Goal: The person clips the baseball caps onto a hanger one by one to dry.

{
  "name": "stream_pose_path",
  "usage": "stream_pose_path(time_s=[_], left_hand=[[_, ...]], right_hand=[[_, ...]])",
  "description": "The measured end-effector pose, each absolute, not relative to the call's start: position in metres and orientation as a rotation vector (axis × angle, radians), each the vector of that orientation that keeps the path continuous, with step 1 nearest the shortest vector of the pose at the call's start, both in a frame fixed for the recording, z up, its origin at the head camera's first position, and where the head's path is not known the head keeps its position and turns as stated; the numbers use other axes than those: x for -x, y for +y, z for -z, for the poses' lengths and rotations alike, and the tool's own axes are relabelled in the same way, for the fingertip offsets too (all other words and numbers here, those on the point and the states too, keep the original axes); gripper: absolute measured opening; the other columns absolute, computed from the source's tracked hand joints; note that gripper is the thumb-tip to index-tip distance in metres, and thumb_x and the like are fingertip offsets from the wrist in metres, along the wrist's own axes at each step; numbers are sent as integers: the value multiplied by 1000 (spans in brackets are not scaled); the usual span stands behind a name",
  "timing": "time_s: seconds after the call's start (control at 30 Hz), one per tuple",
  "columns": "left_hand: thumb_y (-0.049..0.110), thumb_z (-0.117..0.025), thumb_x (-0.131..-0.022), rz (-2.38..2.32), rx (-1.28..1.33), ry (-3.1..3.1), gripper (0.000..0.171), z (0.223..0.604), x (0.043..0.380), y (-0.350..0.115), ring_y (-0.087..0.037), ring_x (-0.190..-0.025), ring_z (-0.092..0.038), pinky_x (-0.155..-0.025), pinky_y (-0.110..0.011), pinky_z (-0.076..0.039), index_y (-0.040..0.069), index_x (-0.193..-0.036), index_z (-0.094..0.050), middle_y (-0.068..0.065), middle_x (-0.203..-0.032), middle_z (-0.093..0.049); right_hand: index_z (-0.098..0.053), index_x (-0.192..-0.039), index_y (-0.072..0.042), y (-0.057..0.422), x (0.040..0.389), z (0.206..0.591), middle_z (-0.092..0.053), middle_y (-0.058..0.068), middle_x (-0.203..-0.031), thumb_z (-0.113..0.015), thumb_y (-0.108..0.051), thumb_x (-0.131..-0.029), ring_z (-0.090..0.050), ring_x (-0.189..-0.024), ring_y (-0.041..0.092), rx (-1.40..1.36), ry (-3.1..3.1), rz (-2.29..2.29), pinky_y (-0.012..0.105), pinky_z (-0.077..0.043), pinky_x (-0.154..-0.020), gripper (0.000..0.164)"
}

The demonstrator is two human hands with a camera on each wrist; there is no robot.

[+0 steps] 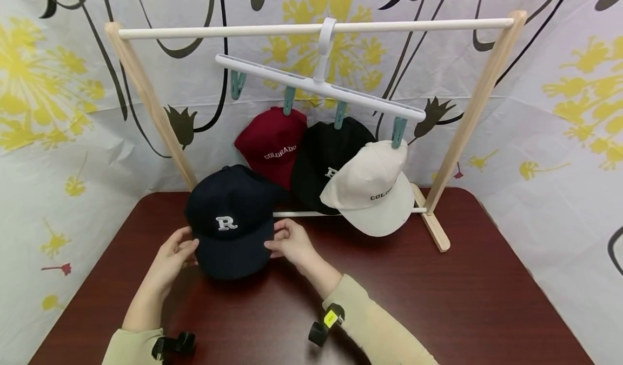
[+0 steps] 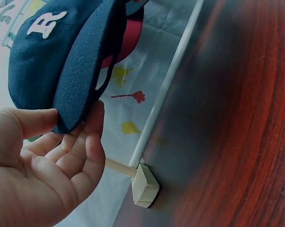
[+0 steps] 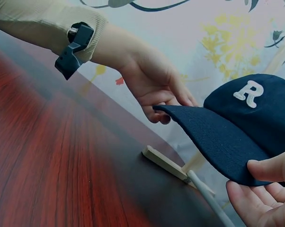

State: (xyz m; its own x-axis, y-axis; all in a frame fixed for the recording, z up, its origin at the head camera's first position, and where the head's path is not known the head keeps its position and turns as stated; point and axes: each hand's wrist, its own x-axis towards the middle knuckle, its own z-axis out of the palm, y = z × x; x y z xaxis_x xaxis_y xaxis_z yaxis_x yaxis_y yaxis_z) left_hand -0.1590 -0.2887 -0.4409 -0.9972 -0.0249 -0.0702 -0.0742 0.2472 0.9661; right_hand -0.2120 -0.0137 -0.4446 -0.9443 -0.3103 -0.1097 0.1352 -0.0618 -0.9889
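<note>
A navy baseball cap point(image 1: 233, 208) with a white letter R is held by both hands in front of the rack's left side. My left hand point(image 1: 171, 259) pinches one side of its brim point(image 2: 88, 71), thumb on top and fingers beneath. On the opposite side, my right hand point(image 1: 294, 246) grips the brim the same way, thumb above. In the right wrist view the brim is raised over the table. Behind the cap, a white clip hanger point(image 1: 318, 86) slopes down to the right. Its leftmost teal clip point(image 1: 237, 85) holds nothing and stands above the navy cap.
From the other clips hang a dark red cap point(image 1: 272, 138), a black cap point(image 1: 316, 154) and a white cap point(image 1: 375, 186), overlapping one another. The rack has a white rod point(image 1: 418, 25) and wooden legs point(image 1: 472, 111). It stands on a dark red-brown table point(image 1: 462, 300) before a patterned cloth point(image 1: 550, 181).
</note>
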Motion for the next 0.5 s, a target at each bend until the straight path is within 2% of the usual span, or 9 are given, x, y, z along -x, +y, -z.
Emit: stream_pose_path(time_s=[0.17,0.4,0.5], left_hand=[[22,-45,-103,-1928,106,2450,54,440,160,-288,-7,-80,-60,-71,-31,-51,-4,-145,-23,7,-97,-63],[25,-45,-103,-1953,140,2459,57,435,161,-287,-3,-85,-59,-73,-27,-49,-4,-146,-21,2,-107,-60],[25,-45,-103,-1976,134,2461,57,433,162,-286,-2,-86,-59,-74,-25,-49,-4,-146,-21,8,-105,-60]], right_hand=[[-53,-107,4,-15,212,443,-55,7,-73,-69,12,-78,-59,-58,17,191,1908,2090,39,-56,-61,34],[-52,-108,4,-17,213,440,-56,9,-73,-68,12,-80,-59,-58,18,204,1906,2098,36,-56,-59,33],[-53,-108,5,-17,214,436,-56,9,-73,-67,12,-80,-59,-59,18,217,1906,2105,36,-56,-59,32]])
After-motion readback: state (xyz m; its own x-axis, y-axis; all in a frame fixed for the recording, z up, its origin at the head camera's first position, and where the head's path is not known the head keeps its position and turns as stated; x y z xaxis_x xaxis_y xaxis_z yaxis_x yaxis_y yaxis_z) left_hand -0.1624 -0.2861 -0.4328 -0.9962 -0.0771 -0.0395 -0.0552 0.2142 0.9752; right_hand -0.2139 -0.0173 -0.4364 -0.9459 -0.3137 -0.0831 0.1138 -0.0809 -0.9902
